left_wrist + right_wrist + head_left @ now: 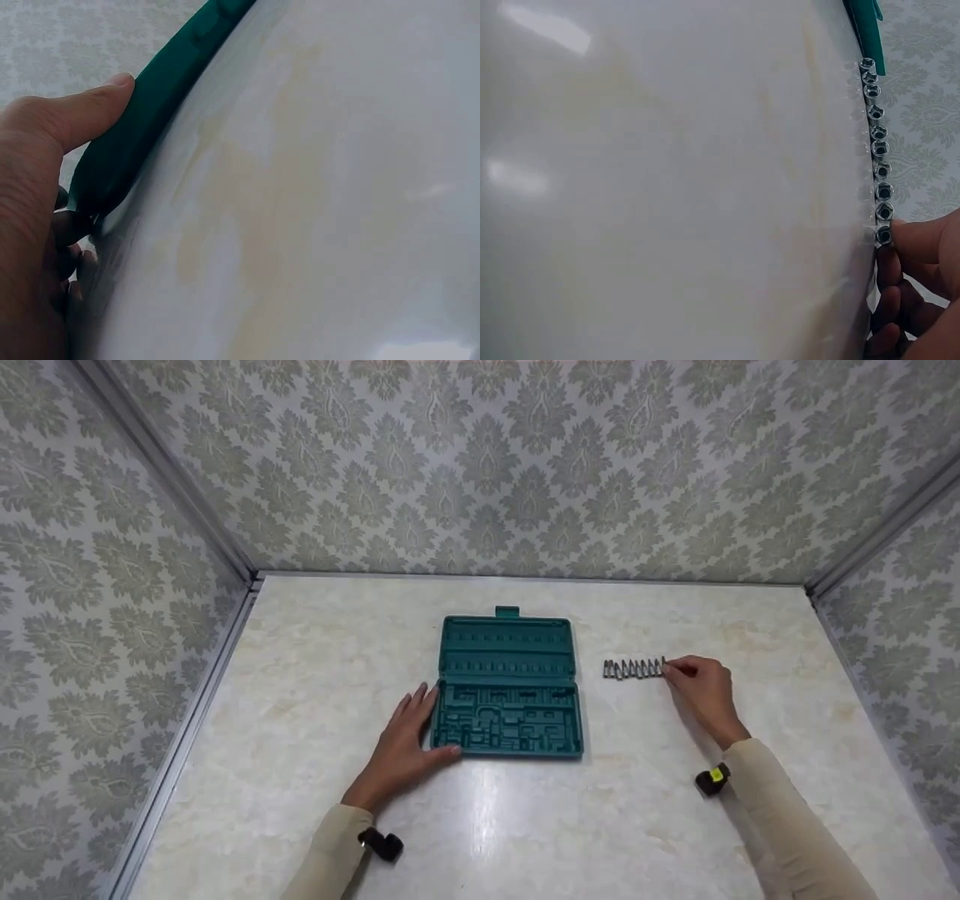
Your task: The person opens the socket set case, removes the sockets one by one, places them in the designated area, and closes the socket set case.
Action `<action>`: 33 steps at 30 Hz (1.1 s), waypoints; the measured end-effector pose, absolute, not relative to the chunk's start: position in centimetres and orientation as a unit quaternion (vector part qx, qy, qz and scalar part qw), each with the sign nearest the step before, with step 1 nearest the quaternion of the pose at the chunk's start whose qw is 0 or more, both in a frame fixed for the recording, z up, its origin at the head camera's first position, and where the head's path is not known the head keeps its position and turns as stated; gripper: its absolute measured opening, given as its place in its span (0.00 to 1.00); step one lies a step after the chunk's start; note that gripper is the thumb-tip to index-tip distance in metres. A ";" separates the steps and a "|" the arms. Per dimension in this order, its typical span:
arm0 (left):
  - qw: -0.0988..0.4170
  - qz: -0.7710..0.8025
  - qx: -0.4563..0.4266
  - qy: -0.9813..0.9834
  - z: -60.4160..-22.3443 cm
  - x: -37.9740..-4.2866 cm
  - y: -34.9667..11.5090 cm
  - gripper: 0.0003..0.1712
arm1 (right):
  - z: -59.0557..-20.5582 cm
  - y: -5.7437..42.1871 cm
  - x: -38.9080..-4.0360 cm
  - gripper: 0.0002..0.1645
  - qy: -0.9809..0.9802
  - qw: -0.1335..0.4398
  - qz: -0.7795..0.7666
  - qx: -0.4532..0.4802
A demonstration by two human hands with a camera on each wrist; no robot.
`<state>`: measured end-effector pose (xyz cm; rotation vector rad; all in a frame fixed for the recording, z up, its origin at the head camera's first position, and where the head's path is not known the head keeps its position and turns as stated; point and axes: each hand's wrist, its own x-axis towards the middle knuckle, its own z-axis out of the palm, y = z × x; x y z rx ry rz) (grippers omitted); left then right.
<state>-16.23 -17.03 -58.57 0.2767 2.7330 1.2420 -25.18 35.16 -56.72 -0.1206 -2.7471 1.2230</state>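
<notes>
A teal plastic socket case [510, 748] lies unfolded on the table, its lid tipped back and its moulded recesses facing up. My left hand [405, 744] rests at the near left corner, fingers extended along the side and thumb against the front edge. In the left wrist view, the thumb [97, 109] touches the case's rim. To the right of the case, several small metal sockets [634, 669] lie side by side in a row. My right hand [705, 690] pinches the socket at the row's right end [884, 235] between thumb and fingertips; its other fingers are curled.
The pale marbled table [525, 832] reaches back to a patterned wall [487, 472], with patterned panels and metal frame strips on both sides. A latch tab [508, 612] sticks out from the lid's far edge. Dark wrist cameras [712, 780] sit on both sleeves.
</notes>
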 end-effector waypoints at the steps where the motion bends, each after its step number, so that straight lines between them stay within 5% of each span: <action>1: 0.065 0.410 0.091 0.905 -58.6 -16.2 -17.0 0.67 | -56.8 35.1 -25.2 0.14 -0.911 0.066 0.406 -0.042; 11: 0.074 0.414 0.082 0.903 -58.9 -16.2 -17.2 0.68 | -56.3 34.2 -25.6 0.20 -0.901 0.087 0.419 -0.071; 18: 0.075 0.413 0.081 0.904 -58.7 -16.2 -17.2 0.69 | -55.4 32.3 -27.0 0.18 -0.891 0.109 0.440 0.028; 33: 0.079 0.420 0.081 0.900 -58.7 -16.3 -17.1 0.71 | -54.1 26.2 -30.6 0.23 -0.875 -0.014 0.462 0.143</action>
